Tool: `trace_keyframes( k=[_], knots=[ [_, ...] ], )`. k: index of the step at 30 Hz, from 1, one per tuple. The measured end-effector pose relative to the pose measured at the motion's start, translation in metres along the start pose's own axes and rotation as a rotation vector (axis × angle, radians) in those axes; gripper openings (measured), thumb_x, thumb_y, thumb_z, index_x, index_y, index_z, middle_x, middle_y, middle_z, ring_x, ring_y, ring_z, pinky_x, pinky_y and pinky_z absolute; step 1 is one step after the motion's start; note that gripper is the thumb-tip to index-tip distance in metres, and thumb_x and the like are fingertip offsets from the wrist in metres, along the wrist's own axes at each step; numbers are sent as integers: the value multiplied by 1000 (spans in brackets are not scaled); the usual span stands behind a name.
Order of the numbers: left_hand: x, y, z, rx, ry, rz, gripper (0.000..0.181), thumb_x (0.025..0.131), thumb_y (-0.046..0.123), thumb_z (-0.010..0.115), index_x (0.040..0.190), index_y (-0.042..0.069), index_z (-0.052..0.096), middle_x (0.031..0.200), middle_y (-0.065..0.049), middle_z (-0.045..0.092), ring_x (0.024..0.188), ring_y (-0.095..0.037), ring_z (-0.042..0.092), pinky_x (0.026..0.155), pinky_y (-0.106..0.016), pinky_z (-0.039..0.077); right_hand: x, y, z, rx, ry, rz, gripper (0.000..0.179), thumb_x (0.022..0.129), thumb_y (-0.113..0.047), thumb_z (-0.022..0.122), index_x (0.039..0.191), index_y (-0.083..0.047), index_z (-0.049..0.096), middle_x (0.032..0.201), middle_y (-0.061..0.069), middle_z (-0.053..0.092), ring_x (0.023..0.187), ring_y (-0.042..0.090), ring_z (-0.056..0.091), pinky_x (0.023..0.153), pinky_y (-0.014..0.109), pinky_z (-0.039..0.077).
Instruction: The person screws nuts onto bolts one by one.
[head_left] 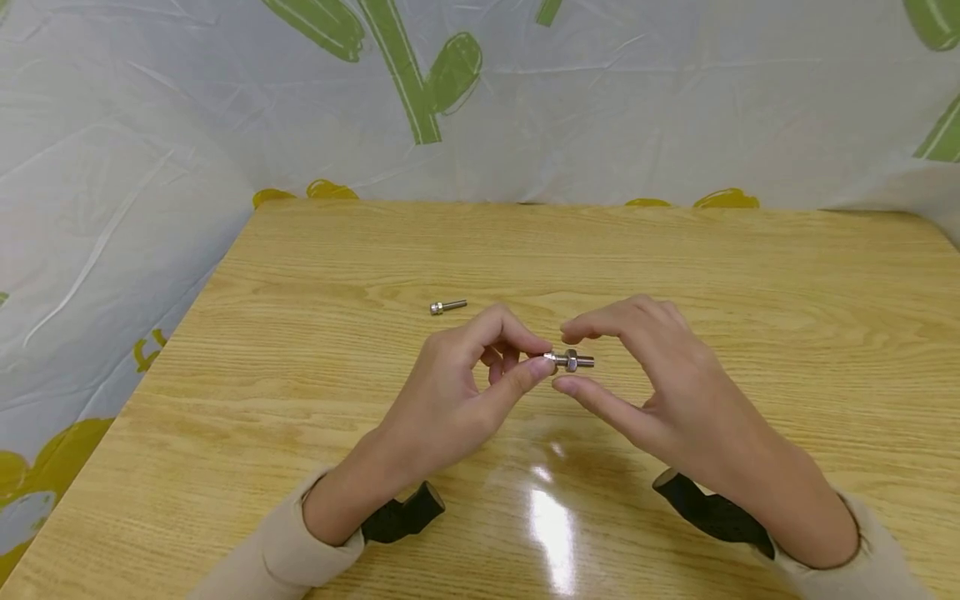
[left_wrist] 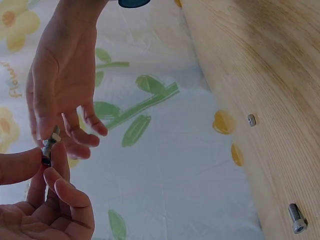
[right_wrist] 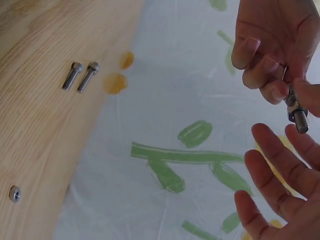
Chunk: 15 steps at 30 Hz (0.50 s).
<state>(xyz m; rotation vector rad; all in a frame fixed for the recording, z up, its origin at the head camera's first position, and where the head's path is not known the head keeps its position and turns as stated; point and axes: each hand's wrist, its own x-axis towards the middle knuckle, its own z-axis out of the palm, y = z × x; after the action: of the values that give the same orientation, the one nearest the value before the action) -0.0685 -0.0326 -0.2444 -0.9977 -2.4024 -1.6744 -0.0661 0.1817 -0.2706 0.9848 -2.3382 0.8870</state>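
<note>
The left hand (head_left: 452,392) pinches a bright steel socket-head screw (head_left: 562,361) at its head end between thumb and forefinger, while the thumb and forefinger of the right hand (head_left: 678,379) stand parted, gripping nothing, around the hex nut (head_left: 572,360) partway along its ridged shank. I'd judge the nut is mid-turning, next needing a light pinch on its flats; beyond the left fingers, a spare screw (head_left: 448,307) lies on the glossy, wood-grained table (head_left: 300,350).
</note>
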Motion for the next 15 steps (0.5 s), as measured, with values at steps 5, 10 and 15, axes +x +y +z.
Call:
trace_keyframes(
  k=[5, 10, 15],
  knots=[
    [0, 0, 0, -16, 0, -10, 5, 89, 9, 62, 93, 7, 61, 82, 1, 64, 66, -5, 50, 61, -21, 45, 3, 0, 1, 28, 40, -101, 33, 85, -20, 69, 115, -9, 59, 109, -3, 61, 97, 13, 53, 89, 28, 36],
    [0, 0, 0, -19, 0, -16, 6, 88, 9, 63, 93, 7, 61, 82, 1, 64, 67, -6, 50, 61, -21, 45, 3, 1, 2, 37, 41, -121, 28, 86, -18, 68, 111, -8, 61, 106, -4, 61, 96, 13, 52, 89, 29, 35],
    [0, 0, 0, -19, -3, -21, 6, 89, 9, 63, 93, 7, 61, 82, 1, 64, 66, -6, 50, 61, -21, 46, 3, 0, 2, 32, 50, -127, 26, 86, -18, 68, 109, -9, 62, 104, -4, 61, 95, 13, 52, 88, 28, 36]
  ],
)
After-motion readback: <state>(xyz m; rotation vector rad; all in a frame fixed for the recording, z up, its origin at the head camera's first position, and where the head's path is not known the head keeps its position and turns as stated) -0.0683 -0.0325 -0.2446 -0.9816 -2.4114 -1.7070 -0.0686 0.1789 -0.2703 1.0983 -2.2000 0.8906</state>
